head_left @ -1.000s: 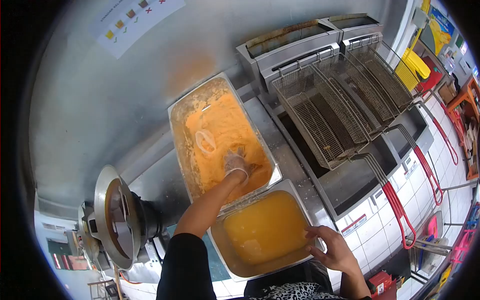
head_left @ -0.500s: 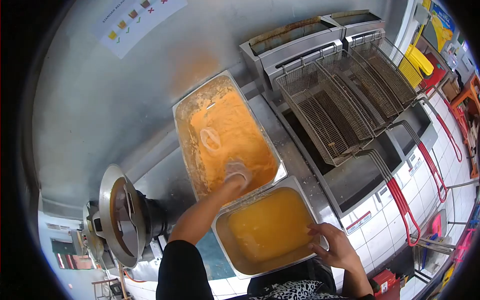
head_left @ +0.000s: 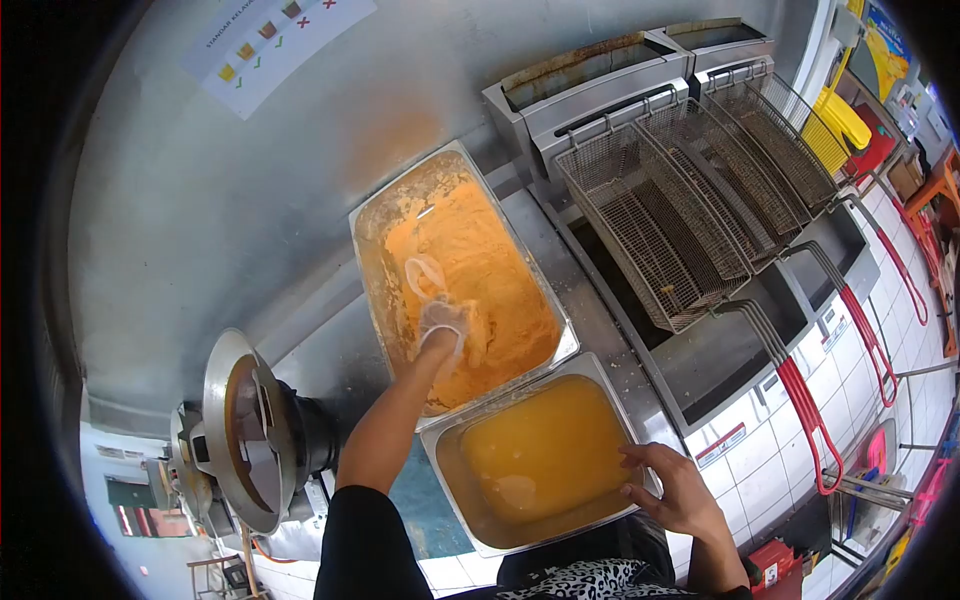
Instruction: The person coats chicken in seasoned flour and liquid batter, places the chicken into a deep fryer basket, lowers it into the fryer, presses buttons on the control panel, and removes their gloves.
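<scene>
My left hand [head_left: 441,322], in a clear plastic glove, is down in the orange powder [head_left: 490,280] that lies in a deep metal tray [head_left: 567,342]; its fingers are partly sunk and blurred. Just beyond it a clear-rimmed oval scoop or ring [head_left: 425,275] rests on the powder. Bare and with fingers apart, my right hand [head_left: 675,490] is at the right rim of a second metal tray [head_left: 455,500], thumb and fingertips around the edge. Yellow-orange liquid [head_left: 545,440] fills this nearer tray, with a pale patch under its surface.
Wire fryer baskets [head_left: 650,220] with red handles [head_left: 800,400] sit over the fryer at the right. A round metal pot or lid [head_left: 225,430] stands at the left. A printed sheet [head_left: 270,50] is on the metal wall.
My left hand has moved leftward through the powder, closer to the oval piece, and the powder's surface is disturbed where it was. My right hand stays at the tray rim.
</scene>
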### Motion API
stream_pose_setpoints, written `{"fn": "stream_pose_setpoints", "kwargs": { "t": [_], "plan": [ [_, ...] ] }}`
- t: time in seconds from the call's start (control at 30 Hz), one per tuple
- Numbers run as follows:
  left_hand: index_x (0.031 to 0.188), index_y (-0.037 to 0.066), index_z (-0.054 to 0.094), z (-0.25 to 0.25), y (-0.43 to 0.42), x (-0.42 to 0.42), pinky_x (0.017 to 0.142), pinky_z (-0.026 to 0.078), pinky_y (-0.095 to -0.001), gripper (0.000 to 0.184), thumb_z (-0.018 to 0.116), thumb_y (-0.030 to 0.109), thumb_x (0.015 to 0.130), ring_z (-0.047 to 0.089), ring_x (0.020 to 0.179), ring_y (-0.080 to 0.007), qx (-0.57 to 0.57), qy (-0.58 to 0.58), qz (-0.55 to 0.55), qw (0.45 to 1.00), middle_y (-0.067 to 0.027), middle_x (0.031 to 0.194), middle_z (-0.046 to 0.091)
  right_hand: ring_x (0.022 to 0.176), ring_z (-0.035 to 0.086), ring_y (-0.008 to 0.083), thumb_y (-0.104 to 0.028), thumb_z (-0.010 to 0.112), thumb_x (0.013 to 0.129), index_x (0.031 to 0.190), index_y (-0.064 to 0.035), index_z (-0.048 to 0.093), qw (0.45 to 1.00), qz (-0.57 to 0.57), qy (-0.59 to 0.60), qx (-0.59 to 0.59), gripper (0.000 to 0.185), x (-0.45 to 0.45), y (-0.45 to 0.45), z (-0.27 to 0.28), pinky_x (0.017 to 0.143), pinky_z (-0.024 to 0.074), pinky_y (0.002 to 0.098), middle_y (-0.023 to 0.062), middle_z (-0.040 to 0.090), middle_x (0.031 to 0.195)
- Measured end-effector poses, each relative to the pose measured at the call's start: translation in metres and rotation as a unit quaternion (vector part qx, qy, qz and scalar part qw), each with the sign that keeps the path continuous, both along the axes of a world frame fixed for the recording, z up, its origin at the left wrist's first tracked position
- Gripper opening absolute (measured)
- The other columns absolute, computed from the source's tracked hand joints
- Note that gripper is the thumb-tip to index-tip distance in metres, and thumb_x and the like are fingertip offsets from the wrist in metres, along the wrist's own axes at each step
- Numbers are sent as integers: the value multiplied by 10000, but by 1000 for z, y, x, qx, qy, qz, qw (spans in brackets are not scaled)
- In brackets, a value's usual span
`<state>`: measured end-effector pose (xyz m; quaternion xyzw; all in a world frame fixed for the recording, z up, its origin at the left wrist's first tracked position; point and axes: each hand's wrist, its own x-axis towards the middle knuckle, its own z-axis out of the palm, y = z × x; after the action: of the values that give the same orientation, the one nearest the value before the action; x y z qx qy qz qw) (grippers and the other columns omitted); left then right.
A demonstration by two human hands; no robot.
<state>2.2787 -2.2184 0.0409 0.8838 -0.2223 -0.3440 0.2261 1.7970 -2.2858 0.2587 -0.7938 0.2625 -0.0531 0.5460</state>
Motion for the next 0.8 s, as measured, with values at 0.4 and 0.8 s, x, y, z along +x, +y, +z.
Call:
{"fn": "stream_pose_setpoints", "kwargs": {
  "t": [0.4,0.8],
  "plan": [
    [1210,62,649,-5,-23,-8,863,513,-413,381,629,346,957,643,1022,-257,141,-114,-117,976,-138,1165,649,1047,677,366,-128,770,867,1270,8,612,1000,22,-11,-4,454,6,4,2,903,541,429,188,691,1081],
    [1185,76,695,-27,-3,-13,878,523,-456,349,698,271,896,687,1017,-272,176,-287,-282,898,-126,1098,705,1054,680,351,-110,775,856,1278,10,607,1000,26,-11,-12,470,1,6,2,915,542,428,186,687,1082]
  ]
}}
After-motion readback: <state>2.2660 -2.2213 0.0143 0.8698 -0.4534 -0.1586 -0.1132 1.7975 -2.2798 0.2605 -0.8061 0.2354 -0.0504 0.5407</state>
